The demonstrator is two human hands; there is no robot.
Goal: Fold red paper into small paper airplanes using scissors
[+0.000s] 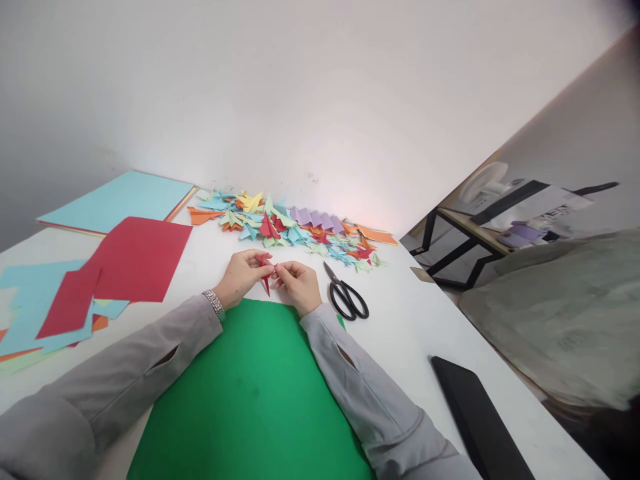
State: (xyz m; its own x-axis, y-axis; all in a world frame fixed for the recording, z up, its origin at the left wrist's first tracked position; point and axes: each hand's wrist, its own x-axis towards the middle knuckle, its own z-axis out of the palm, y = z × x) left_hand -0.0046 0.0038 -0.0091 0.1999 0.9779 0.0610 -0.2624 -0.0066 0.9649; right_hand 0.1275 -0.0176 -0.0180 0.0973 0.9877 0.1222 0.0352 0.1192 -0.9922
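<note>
Left hand point(240, 277) and right hand point(303, 287) curl in loose pinches on one piece. Beneath is a white table point(415, 320); a green sheet point(245, 387) lies under the forearms, scissors point(349, 299) beside the right hand. Smallest, the folded red paper point(267, 285) sits between both hands' fingertips; steady support, matched edges and light, even pressure should keep its slim point crisp.

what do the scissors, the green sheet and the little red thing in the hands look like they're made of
Black-handled scissors: dark metal blades, probably steel; smooth handles, plastic or coated metal, can't tell.
Large green rectangular sheet: probably matte paper or card, flat with an even, shine-free colour.
Small red folded piece: likely paper, with thin, pointed folds.
</note>
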